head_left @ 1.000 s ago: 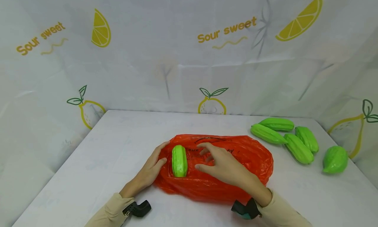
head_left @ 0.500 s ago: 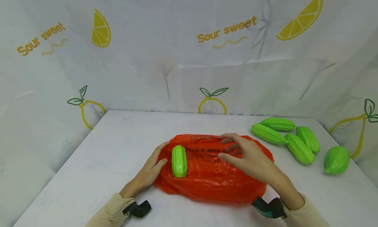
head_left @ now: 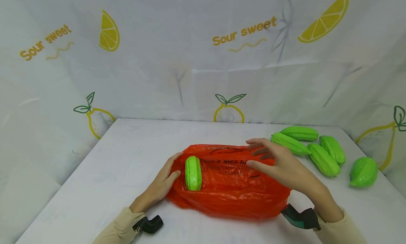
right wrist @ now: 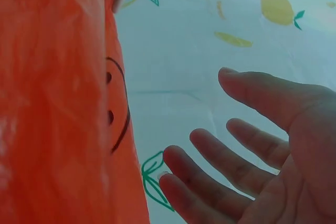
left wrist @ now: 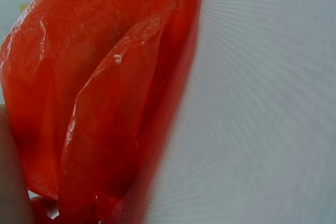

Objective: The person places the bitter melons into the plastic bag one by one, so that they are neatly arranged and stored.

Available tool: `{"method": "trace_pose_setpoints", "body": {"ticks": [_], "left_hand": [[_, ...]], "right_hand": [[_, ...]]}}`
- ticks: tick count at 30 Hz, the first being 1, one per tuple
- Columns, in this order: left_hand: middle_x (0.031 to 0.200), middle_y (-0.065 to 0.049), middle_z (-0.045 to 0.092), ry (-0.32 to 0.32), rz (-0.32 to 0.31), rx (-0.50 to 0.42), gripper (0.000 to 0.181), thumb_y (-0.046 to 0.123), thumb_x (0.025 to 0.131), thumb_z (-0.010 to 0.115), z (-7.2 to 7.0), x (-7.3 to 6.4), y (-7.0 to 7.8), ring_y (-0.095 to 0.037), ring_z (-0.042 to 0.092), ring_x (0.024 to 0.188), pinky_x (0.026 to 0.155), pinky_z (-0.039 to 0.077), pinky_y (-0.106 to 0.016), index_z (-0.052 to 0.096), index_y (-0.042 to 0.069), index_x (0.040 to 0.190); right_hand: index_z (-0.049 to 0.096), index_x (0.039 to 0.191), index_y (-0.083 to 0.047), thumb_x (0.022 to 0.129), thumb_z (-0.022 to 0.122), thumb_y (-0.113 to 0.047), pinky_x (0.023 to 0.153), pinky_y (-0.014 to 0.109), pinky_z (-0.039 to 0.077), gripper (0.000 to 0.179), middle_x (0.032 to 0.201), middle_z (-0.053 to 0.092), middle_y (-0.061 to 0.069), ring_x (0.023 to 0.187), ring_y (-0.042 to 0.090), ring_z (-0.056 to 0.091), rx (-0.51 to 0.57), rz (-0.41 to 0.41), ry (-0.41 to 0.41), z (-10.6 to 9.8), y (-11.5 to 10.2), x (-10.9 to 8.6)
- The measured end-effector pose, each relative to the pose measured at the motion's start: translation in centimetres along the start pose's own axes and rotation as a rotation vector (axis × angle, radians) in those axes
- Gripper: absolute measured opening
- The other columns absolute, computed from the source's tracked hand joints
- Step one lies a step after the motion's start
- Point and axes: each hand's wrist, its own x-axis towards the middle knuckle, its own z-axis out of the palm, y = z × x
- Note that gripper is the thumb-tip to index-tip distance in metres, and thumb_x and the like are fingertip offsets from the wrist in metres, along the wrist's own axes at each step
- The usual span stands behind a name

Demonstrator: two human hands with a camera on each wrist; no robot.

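Note:
A red plastic bag [head_left: 231, 201] lies with its mouth spread on the white table. Inside, toward its left end, rests one bright green ribbed gourd [head_left: 193, 173], lengthwise away from me. My left hand [head_left: 160, 183] holds the bag's left edge, with the plastic between thumb and fingers; in the left wrist view folds of the bag [left wrist: 115, 87] hide most of that hand. Above the bag's right end hovers my right hand [head_left: 283, 164], its fingers apart and loosely bent. The right wrist view shows nothing in that hand [right wrist: 273, 156].
Several more green gourds [head_left: 323, 160] lie grouped at the table's back right. Nearer the right edge sits a rounder green fruit with a pointed tip [head_left: 364, 172]. A pale curtain [head_left: 158, 74] with lemon prints hangs behind the white table [head_left: 111, 173].
My right hand has moved right, from over the middle of the bag to its right end, uncovering the printed lettering. The left hand and the gourd in the bag have stayed in place.

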Motion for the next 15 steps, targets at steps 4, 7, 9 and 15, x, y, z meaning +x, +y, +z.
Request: {"method": "trace_pose_setpoints", "body": {"ticks": [4, 7, 9, 15], "left_hand": [[0.158, -0.006, 0.036, 0.001, 0.000, -0.003, 0.059, 0.004, 0.099, 0.044, -0.1, 0.0, 0.0, -0.027, 0.034, 0.146, 0.118, 0.028, -0.057, 0.030, 0.019, 0.154], [0.158, -0.006, 0.036, 0.000, 0.001, -0.003, 0.059, 0.004, 0.099, 0.044, 0.0, 0.0, 0.0, -0.027, 0.033, 0.146, 0.118, 0.027, -0.058, 0.030, 0.019, 0.155], [0.158, -0.006, 0.035, -0.001, 0.002, -0.003, 0.059, 0.004, 0.099, 0.044, 0.0, 0.0, 0.0, -0.028, 0.033, 0.146, 0.118, 0.027, -0.059, 0.030, 0.019, 0.154], [0.158, -0.006, 0.036, -0.001, 0.002, 0.001, 0.059, 0.004, 0.099, 0.045, 0.0, 0.0, 0.0, -0.027, 0.033, 0.146, 0.118, 0.027, -0.058, 0.030, 0.019, 0.154]], "right_hand": [[0.053, 0.137, -0.016, 0.092, 0.071, -0.025, 0.089, 0.037, 0.057, 0.049, 0.125, 0.066, 0.007, 0.107, 0.026, 0.067, -0.006, -0.004, 0.016, -0.7, 0.5, -0.1], [0.052, 0.138, -0.016, 0.092, 0.071, -0.025, 0.089, 0.032, 0.056, 0.050, 0.128, 0.065, 0.006, 0.109, 0.025, 0.066, -0.010, 0.010, 0.022, -1.2, 1.0, -0.2], [0.052, 0.138, -0.016, 0.092, 0.072, -0.023, 0.088, 0.029, 0.056, 0.051, 0.129, 0.064, 0.006, 0.109, 0.025, 0.066, -0.008, 0.014, 0.034, -1.5, 1.4, -0.2], [0.055, 0.136, -0.012, 0.089, 0.074, -0.012, 0.085, 0.012, 0.052, 0.051, 0.123, 0.066, 0.010, 0.102, 0.004, 0.066, -0.013, -0.029, 0.134, -2.3, 2.6, -0.5]]}}
